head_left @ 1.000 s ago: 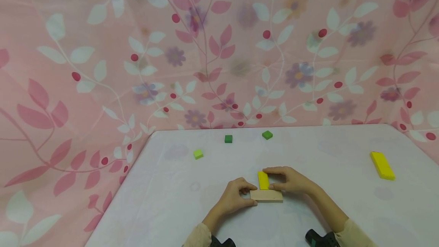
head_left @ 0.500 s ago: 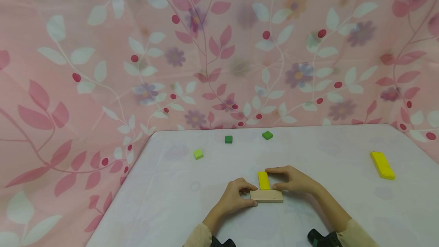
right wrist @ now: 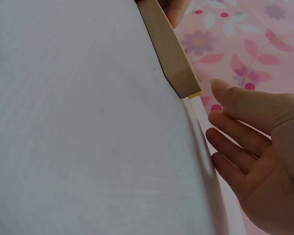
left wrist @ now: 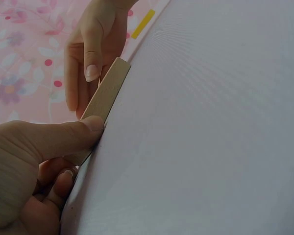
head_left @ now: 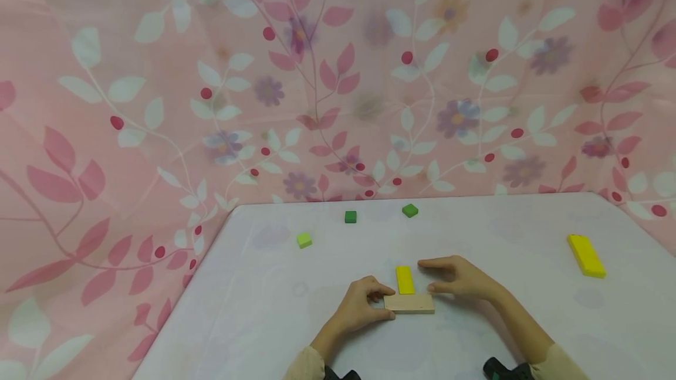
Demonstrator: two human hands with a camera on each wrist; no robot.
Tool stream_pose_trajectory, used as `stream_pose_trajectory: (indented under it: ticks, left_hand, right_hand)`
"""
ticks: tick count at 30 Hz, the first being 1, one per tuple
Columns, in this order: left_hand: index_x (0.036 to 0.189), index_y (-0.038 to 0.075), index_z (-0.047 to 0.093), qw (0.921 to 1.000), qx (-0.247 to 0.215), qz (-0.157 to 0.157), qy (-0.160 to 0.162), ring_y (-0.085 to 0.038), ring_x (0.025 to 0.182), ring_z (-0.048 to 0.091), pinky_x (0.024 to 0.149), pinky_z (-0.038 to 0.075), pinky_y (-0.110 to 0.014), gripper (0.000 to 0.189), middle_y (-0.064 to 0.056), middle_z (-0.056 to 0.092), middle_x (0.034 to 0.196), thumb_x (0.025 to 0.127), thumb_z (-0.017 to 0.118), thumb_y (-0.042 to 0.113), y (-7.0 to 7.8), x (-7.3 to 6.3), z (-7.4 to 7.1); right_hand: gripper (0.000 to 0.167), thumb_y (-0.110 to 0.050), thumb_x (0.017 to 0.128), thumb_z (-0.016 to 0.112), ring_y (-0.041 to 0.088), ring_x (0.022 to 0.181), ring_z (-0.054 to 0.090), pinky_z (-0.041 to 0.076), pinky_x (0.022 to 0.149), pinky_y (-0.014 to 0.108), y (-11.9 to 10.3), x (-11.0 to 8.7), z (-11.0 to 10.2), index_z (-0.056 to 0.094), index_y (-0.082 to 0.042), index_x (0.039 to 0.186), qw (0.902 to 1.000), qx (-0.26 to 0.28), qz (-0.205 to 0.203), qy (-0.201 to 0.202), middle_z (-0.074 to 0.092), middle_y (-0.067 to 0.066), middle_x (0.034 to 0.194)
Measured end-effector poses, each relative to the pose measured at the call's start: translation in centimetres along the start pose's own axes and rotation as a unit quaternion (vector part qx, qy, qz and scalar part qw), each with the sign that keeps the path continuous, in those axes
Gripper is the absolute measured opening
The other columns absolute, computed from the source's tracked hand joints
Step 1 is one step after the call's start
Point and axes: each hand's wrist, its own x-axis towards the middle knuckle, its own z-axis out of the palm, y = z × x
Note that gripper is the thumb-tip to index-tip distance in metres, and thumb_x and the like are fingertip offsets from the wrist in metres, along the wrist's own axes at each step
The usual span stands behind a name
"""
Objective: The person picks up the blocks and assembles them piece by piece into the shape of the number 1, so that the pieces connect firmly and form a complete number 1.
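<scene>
My left hand (head_left: 362, 305) pinches the left end of a plain wooden block (head_left: 409, 304), its thumb on the near face in the left wrist view. That block (left wrist: 108, 90) lies lengthwise across in front of me on the white table. A yellow block (head_left: 405, 280) stretches away from the wooden block's far side, making a T shape. In the right wrist view only a yellow sliver shows past the wooden block's end (right wrist: 183, 81). My right hand (head_left: 458, 277) is just right of both blocks, thumb and fingers apart, holding nothing.
Toward the back of the table (head_left: 253, 333) sit a light green block (head_left: 304, 240), a dark green block (head_left: 351, 217) and a green block (head_left: 410, 210). A larger yellow block (head_left: 586, 255) lies at the right. Pink floral cloth (head_left: 369, 104) hangs behind the table.
My right hand has let go of the yellow block and drawn away to the right. The left hand keeps its hold on the wooden block, and both blocks stay in place.
</scene>
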Motion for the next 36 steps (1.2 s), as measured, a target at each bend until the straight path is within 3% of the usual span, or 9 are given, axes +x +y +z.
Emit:
stream_pose_trajectory:
  ticks: [6,15,28,36]
  left_hand:
    - [0.097,0.004,0.073,1.0000,-0.001,-0.004,0.000,-0.002,0.075,0.051,0.070,0.047,-0.018,0.035,0.003,0.059,0.080,0.065,0.084,0.007,0.0,-0.1,0.0]
    - [0.097,0.004,0.073,1.0000,-0.002,-0.003,0.003,-0.002,0.075,0.051,0.070,0.047,-0.018,0.035,0.002,0.060,0.080,0.064,0.085,0.007,0.0,-0.1,0.1]
    - [0.097,0.003,0.073,0.9999,0.002,0.009,0.005,-0.002,0.075,0.051,0.070,0.047,-0.018,0.035,0.000,0.061,0.081,0.065,0.084,0.007,-0.2,-0.1,0.1]
    - [0.097,0.003,0.073,0.9998,-0.002,0.016,0.009,-0.001,0.075,0.051,0.070,0.048,-0.018,0.035,-0.001,0.062,0.082,0.064,0.084,0.007,-0.1,-0.2,0.1]
  right_hand:
    - [0.046,-0.020,0.083,0.072,0.029,0.112,0.058,0.045,0.094,0.023,0.4,-1.1,-0.4,0.060,0.007,0.119,0.9978,0.041,0.008,0.051,0.063,0.020,0.118]
    - [0.042,-0.012,0.082,0.072,0.007,0.106,0.060,0.043,0.088,0.013,0.9,-2.8,-1.3,0.060,0.010,0.115,0.9945,0.070,-0.011,0.077,0.063,0.025,0.113]
    - [0.040,-0.010,0.084,0.070,-0.003,0.105,0.057,0.044,0.085,0.012,1.1,-5.2,-2.8,0.060,0.011,0.116,0.9933,0.079,0.018,0.082,0.062,0.027,0.113]
    - [0.039,-0.010,0.084,0.069,-0.004,0.101,0.058,0.045,0.081,0.011,1.5,-6.7,-3.8,0.060,0.009,0.117,0.9907,0.064,0.045,0.111,0.064,0.024,0.112]
